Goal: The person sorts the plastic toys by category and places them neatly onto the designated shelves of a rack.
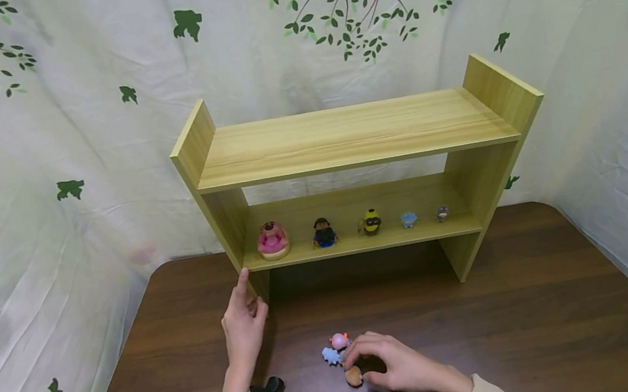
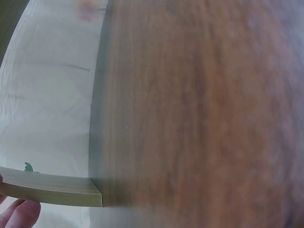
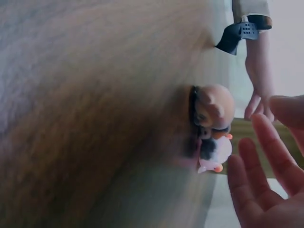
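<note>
My left hand [image 1: 244, 331] reaches to the shelf's [image 1: 354, 141] left side panel, its straight index finger touching the front edge by the lower board. In the left wrist view, fingertips [image 2: 26, 213] lie against the panel [image 2: 57, 190]. My right hand [image 1: 392, 361] hovers with spread, gently bent fingers beside a cluster of small toy figures on the table. The cluster holds a brown round-headed figure [image 1: 354, 377], a light blue figure [image 1: 331, 355] and a pink figure [image 1: 339, 340]. In the right wrist view, a gap separates the fingers from the brown figure [image 3: 221, 107].
Along the lower board stand a pink bear figure [image 1: 273, 240], a dark-haired figure in blue [image 1: 325, 233], a yellow-and-black figure [image 1: 372, 222], a small blue figure [image 1: 409, 219] and a tiny purplish one [image 1: 442, 213]. A leaf-printed curtain [image 1: 282, 48] hangs behind the brown table [image 1: 545, 324].
</note>
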A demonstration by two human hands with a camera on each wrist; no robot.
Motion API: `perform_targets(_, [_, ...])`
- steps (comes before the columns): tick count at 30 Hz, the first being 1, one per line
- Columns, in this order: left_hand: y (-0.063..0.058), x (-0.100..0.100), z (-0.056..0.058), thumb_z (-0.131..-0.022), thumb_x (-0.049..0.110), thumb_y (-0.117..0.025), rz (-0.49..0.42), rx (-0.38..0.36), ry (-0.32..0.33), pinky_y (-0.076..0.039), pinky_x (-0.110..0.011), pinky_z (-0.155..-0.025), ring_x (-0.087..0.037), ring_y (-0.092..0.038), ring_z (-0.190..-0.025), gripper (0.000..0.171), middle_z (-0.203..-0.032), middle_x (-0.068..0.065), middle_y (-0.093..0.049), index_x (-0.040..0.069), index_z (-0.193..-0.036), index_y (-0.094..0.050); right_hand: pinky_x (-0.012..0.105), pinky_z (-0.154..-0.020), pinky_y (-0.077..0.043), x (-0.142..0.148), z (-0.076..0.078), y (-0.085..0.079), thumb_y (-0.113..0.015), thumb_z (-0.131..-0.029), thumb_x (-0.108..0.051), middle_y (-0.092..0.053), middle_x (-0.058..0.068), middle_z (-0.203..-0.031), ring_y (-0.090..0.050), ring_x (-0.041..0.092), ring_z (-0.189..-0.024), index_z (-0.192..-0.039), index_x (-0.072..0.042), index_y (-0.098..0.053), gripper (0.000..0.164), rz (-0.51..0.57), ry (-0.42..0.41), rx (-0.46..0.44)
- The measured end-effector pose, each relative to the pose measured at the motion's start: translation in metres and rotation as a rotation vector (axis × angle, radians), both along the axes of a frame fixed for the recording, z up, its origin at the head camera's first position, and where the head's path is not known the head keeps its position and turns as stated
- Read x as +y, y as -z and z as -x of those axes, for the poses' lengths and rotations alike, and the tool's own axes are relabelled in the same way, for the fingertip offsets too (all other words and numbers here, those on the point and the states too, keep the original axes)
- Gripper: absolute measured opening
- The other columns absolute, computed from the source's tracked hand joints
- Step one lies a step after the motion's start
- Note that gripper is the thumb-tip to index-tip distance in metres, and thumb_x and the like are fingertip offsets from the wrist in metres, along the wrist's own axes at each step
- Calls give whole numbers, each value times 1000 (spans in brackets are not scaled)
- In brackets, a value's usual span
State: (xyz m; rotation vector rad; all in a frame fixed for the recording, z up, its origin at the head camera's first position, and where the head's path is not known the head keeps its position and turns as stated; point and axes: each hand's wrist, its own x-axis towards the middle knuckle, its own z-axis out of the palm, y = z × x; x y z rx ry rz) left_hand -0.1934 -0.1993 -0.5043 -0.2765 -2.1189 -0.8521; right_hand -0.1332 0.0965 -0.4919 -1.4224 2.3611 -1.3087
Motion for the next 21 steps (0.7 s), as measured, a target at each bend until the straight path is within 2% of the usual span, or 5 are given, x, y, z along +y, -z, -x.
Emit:
perform_targets(8, [1,0,0,-74,-19,-63,-3,-17,-1,-41,-27,-50,-12,-43,-58,90,-78,-8,-48,26,-147,-35,30,-95,-40,-5,-1,6,-69,-77,4,-63,-2,-116,-51,12,-110,-103,-16,-67,33,-98,-12,51])
perform_targets(16, [1,0,0,-74,-18,-62,1,-7,-5,-41,-28,-49,-12,-44,-58,90,-78,-8,-48,26,-147,-35,30,-94,-41,-5,0,7,-68,-78,5,-61,-4,-120,-49,11,-111,-102,-19,-68,34,-150,-18,41])
perform_targets(21, [1,0,0,-74,-18,-62,1,-5,-8,-41,-27,-49,-13,-45,-58,89,-79,-8,-48,26,-147,-35,27,-90,-40,-5,1,9,-69,-77,4,-59,-6,-118,-47,10,-106,-101,-21,-69,34,-179,-3,70])
